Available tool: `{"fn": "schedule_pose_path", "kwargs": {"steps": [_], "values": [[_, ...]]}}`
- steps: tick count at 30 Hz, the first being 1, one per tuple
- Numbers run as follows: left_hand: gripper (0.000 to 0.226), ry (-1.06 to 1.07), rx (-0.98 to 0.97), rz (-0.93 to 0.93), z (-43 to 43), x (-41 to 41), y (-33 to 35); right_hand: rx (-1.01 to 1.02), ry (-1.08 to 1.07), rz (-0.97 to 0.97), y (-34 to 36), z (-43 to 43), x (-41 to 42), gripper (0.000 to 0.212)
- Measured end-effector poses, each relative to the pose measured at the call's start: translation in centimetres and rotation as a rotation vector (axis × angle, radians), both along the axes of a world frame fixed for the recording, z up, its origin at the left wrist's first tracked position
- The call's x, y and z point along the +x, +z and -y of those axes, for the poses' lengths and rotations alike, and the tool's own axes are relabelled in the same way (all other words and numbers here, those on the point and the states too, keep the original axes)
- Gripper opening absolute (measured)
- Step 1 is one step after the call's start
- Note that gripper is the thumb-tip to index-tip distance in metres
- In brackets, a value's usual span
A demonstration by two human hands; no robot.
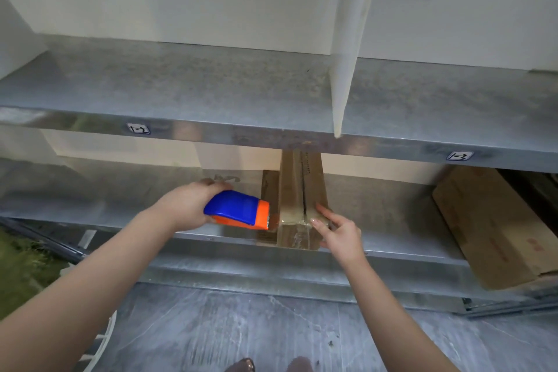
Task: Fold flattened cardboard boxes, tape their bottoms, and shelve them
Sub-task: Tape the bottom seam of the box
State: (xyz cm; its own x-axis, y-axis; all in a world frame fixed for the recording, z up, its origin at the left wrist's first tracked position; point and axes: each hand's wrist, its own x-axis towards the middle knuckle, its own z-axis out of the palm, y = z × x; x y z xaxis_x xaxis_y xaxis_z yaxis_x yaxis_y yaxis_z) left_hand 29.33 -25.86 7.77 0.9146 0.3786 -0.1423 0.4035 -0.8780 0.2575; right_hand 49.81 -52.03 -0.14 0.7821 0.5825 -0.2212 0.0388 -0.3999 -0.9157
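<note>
Presently left grip (187,208) clutches tape dispenser (238,210) beside box (302,190); right grip (338,232) spread, seemingly touching box.

Narrow brown cardboard box (302,199) is lying on lower shelf (392,214), long side running away from you, far end hiding under upper shelf edge. Flap seam is facing up, dark gap showing along middle. Clear tape (297,222) is crossing near end, wrinkling over front edge. You're gripping blue-and-orange tape dispenser (237,211) in left hand (187,208), orange toothed end pointing right, sitting just beside box's near left edge. Second brown box (495,229) is lying on same shelf, well apart to right.
</note>
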Motion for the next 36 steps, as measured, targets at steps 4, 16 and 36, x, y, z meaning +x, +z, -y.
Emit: {"fn": "schedule_pose_path", "kwargs": {"steps": [4, 16, 36], "values": [[0.076, 0.028, -0.065, -0.057, 1.5, -0.1, -1.4, 0.006, 0.001, 0.002, -0.1, 0.0, 0.0, 0.033], [0.075, 0.114, -0.257, 0.042, 2.7, -0.1, -2.0, 0.039, 0.006, -0.020, -0.1, 0.1, -0.2, 0.035], [0.078, 0.155, -0.228, 0.037, 2.9, 0.4, -3.2, 0.045, -0.003, -0.022, 0.5, 0.1, -0.8, 0.034]]}}
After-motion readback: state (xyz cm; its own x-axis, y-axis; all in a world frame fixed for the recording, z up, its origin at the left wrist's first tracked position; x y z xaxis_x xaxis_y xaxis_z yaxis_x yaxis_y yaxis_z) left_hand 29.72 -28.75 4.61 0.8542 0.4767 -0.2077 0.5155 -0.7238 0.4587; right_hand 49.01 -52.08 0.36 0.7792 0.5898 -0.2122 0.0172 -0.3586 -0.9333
